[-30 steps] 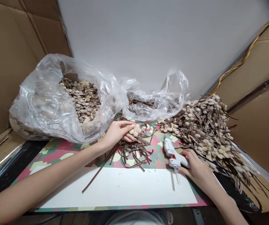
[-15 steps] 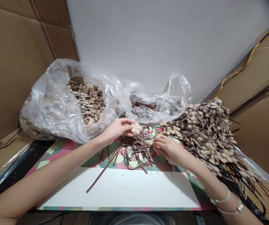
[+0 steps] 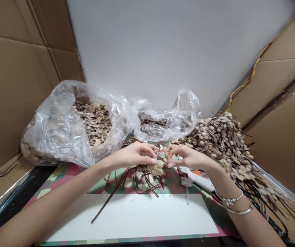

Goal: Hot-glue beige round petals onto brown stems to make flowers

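My left hand (image 3: 134, 154) pinches a beige flower (image 3: 157, 168) with rounded padded petals between thumb and fingers. Close on its right, my right hand (image 3: 186, 157) has thumb and forefinger pressed together on one end of a thin brown strip (image 3: 163, 160), which reaches toward the flower. Whether strip and flower touch, I cannot tell. Below both hands, a loose heap of brown strips (image 3: 147, 187) with pale edge lines lies on the patterned mat. A white glue gun (image 3: 200, 180) rests beneath my right wrist, partly hidden by it.
A clear plastic bag (image 3: 57, 130) full of flowers stands at the left, and another plastic bag (image 3: 183, 127) with strips lies at the back. Flowers with strips attached (image 3: 224, 144) are piled at the right. A white sheet (image 3: 127, 216) covers the front. Cardboard (image 3: 6, 75) walls the sides.
My right hand has come up from the strip heap and moved next to the flower, bringing a strip. The flower has shifted down and right in view. The glue gun is now exposed.
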A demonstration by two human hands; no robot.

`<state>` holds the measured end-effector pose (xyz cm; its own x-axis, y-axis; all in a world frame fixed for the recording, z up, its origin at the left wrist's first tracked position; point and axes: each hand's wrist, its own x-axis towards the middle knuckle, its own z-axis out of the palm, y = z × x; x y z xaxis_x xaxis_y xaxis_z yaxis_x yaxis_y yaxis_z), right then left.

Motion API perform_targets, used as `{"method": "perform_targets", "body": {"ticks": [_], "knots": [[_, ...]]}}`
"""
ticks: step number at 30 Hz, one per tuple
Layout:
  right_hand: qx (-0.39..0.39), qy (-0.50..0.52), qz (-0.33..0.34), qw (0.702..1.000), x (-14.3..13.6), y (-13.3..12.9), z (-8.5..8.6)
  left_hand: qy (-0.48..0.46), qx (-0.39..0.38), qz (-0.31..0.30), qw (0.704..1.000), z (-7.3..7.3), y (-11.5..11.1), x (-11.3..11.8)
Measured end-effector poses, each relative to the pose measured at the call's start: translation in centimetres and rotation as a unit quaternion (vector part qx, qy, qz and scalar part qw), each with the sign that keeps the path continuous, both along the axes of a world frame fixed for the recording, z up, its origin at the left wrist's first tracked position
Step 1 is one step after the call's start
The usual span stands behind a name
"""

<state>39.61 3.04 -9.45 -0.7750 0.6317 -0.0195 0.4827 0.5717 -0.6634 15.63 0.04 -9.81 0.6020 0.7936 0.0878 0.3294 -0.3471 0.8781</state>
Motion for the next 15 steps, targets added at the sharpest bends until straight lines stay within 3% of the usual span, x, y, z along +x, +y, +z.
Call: {"method": "perform_targets", "body": {"ticks": [2,8,15], "knots": [[-0.027,0.034,-0.013,0.999,-0.2,-0.3,0.2,0.025,0.036,-0.03,0.999,0.6,-0.6,1.1],[-0.103,0.147,-0.066,0.982,0.3,-0.7,-0.4,0.06,0.099,-0.031,0.993,1.7,-1.3,3.0],[-0.253,0.31,-0.065,0.914,0.2,-0.5,-1.3,0.081,0.075,-0.039,0.993,2.0,-0.9,3.3]]}}
